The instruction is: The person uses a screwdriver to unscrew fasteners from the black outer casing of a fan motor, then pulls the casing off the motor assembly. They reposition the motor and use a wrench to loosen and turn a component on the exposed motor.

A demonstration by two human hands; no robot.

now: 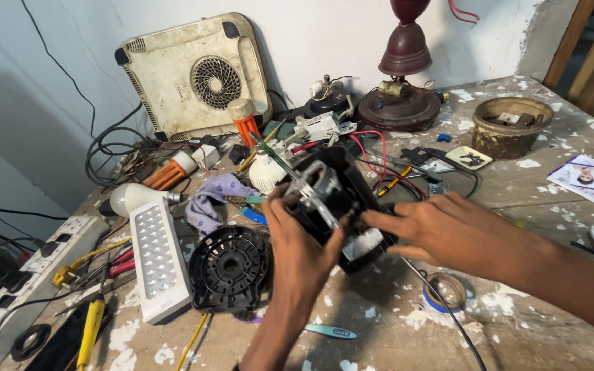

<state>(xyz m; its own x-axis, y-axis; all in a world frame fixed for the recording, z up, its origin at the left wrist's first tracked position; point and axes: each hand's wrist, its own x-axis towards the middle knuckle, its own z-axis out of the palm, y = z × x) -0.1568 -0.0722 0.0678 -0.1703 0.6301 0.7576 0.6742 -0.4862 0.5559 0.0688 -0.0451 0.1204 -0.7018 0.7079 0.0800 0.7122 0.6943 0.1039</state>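
Black motor housing (342, 199) tilted — long axis up-left; both hands (297, 244) gripping.

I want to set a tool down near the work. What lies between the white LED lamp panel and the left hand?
In the head view, a round black plastic grille cover lies flat on the table between the white LED lamp panel and the left hand.

A single head-worn camera looks down and forward from the person's own position, close over the table (517, 330). It faces the pale wall behind, where a white square appliance (194, 75) leans. The near table edge falls below that appliance, out of frame; both forearms enter from the bottom.
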